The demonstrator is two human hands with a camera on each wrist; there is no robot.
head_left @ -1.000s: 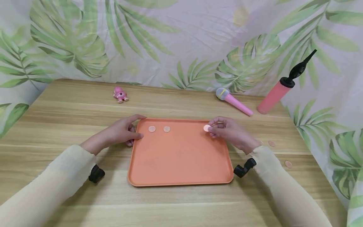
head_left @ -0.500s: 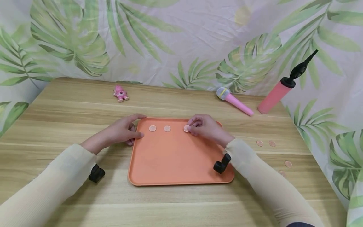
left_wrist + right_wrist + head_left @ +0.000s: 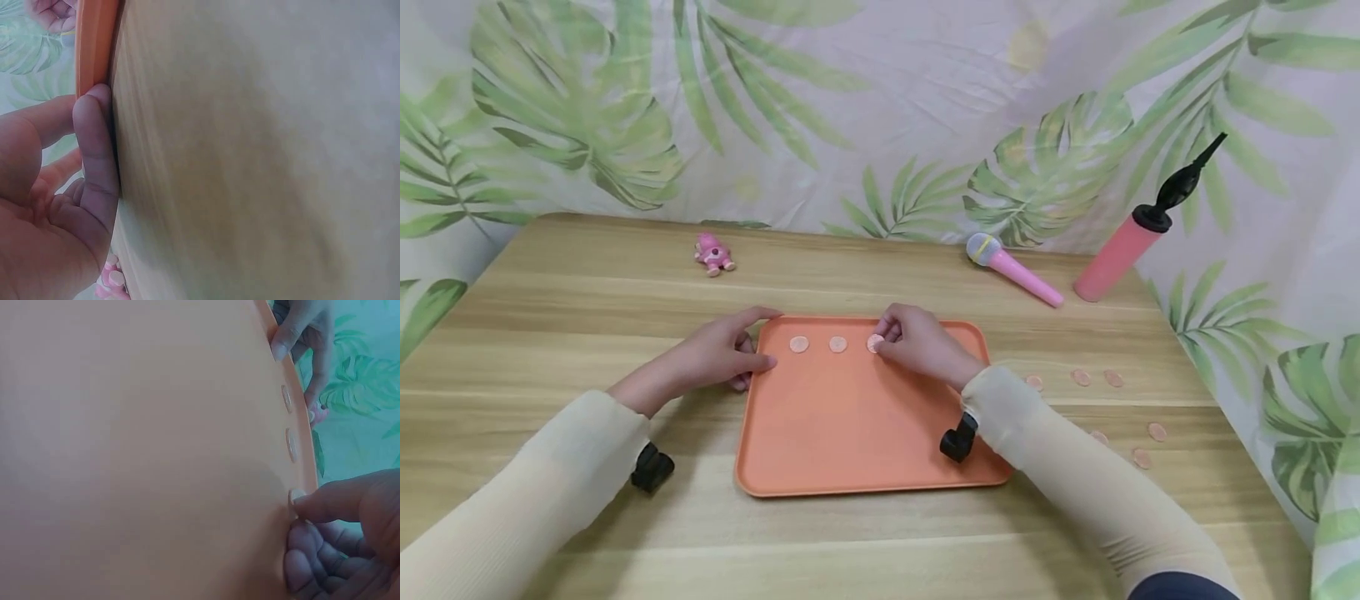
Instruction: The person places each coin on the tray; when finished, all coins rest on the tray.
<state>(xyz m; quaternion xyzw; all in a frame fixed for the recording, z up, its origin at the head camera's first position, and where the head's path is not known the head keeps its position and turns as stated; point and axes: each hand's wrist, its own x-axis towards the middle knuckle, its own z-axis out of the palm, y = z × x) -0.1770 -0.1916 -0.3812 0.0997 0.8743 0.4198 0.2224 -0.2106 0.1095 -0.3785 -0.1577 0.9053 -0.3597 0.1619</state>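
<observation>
An orange tray (image 3: 850, 442) lies on the wooden table. At its far left corner my left hand (image 3: 718, 350) grips the rim, thumb over the edge; the left wrist view shows fingertips against the tray's side (image 3: 97, 44). My right hand (image 3: 925, 346) pinches a copper-coloured coin (image 3: 872, 343) between thumb and fingers near the tray's far edge. In the right wrist view that coin (image 3: 294, 497) appears slightly tilted, partly hidden by the thumb. To its left two similar coins, one at the corner (image 3: 799, 344) and a middle coin (image 3: 838, 344), lie flat in a row.
Several loose coins (image 3: 1157, 432) lie on the table right of the tray, some partly behind the right sleeve. Towards the back are a pink bear figure (image 3: 713, 255), a pink toy microphone (image 3: 1017, 269) and a pink-and-black hand pump (image 3: 1116, 258). A leaf-patterned cloth (image 3: 917, 108) hangs behind.
My right hand has carried its coin leftward along the tray's far edge to beside the two lying coins. More loose coins show past the sleeve. My left hand keeps its hold.
</observation>
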